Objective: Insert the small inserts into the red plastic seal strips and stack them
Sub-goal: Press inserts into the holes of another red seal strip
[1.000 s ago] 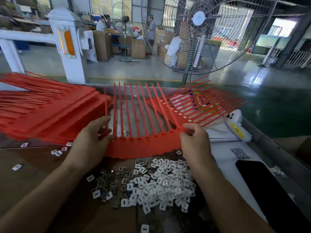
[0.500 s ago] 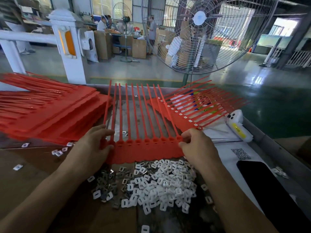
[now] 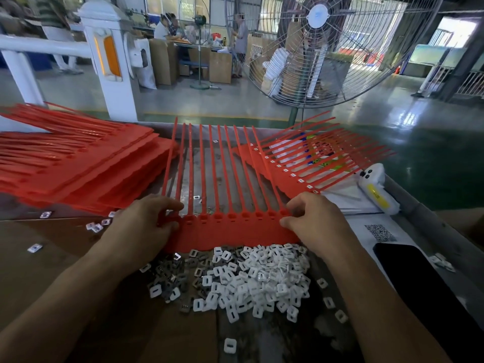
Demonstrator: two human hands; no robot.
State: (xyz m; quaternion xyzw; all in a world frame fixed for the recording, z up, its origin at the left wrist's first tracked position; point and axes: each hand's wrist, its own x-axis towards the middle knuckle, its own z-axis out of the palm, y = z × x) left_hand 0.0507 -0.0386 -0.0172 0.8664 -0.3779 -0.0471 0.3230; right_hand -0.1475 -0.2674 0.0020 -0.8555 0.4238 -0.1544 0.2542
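Note:
A red seal strip sheet (image 3: 230, 231) lies in front of me, its thin tails pointing away. My left hand (image 3: 141, 226) pinches its left end and my right hand (image 3: 314, 224) pinches its right end. Just below the sheet sits a heap of small white inserts (image 3: 256, 279), with darker metal inserts (image 3: 180, 276) on its left. A tall stack of red sheets (image 3: 78, 163) lies at the left. Another red sheet with white inserts in its sockets (image 3: 301, 166) fans out at the right.
A black phone (image 3: 419, 281) and a QR-code paper (image 3: 379, 233) lie at the right, near a white device with a yellow label (image 3: 373, 184). Loose inserts (image 3: 95, 226) are scattered on the brown cardboard. A big floor fan (image 3: 319, 45) stands beyond the table.
Both hands have drawn the held red sheet toward me and laid it flatter, down by the insert heap. Its tails now point straight away.

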